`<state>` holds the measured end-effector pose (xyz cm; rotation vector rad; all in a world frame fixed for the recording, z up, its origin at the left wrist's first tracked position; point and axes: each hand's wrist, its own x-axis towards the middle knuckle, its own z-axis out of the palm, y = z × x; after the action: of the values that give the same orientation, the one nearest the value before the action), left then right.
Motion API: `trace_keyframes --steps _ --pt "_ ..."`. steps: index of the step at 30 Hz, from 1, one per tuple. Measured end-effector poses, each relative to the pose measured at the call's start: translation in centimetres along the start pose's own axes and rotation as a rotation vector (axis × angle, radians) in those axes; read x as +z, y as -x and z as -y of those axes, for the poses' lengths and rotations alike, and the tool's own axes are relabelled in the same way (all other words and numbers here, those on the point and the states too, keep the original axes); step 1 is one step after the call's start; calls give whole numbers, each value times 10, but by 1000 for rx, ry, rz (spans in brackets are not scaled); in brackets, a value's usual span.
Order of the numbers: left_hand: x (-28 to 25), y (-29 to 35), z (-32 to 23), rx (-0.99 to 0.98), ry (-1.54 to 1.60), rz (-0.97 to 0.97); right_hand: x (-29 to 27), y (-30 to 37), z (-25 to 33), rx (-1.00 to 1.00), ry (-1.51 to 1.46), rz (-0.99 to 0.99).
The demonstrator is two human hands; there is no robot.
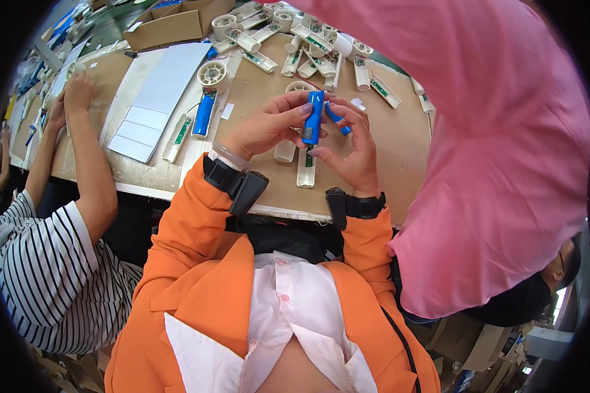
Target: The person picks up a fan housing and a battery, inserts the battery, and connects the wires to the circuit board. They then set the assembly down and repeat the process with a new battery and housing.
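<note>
A blue cylindrical battery is held upright over the table between my two hands. My left hand pinches it from the left, thumb across its side. On the right, my right hand is curled about it, with the index finger near its top and the thumb by its lower end. Behind the right fingers lies another blue battery, partly hidden. Below the hands, a white fan housing with a long open handle rests on the table; its round head is mostly covered by my hands.
Left of my hands lie an open fan housing with a blue battery and white sheets. Several fan housings pile up at the back, beside a cardboard box. A pink sleeve reaches across the right; a striped-shirted person works at left.
</note>
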<state>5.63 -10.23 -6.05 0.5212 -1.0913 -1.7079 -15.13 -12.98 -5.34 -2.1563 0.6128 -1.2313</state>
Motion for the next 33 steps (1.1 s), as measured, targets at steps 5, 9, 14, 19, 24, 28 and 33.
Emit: trace_keyframes --steps 5,9,14,19,24,28,33 --pt "4 1 0 -18 -74 -33 -1 2 -4 -31 -3 25" --pt "-4 0 3 -31 -112 10 -3 1 2 -61 51 35" --pt "-1 1 -1 -45 -121 81 -7 -1 11 -148 202 70" --pt "6 0 -2 -91 -366 -12 -10 0 12 -213 337 100" --pt "6 -2 -1 -41 -315 47 -11 2 17 -185 375 88" --pt "8 1 0 3 -293 16 -7 2 17 -178 437 89" --pt "17 -1 1 81 -246 -25 -9 3 20 -160 466 58"
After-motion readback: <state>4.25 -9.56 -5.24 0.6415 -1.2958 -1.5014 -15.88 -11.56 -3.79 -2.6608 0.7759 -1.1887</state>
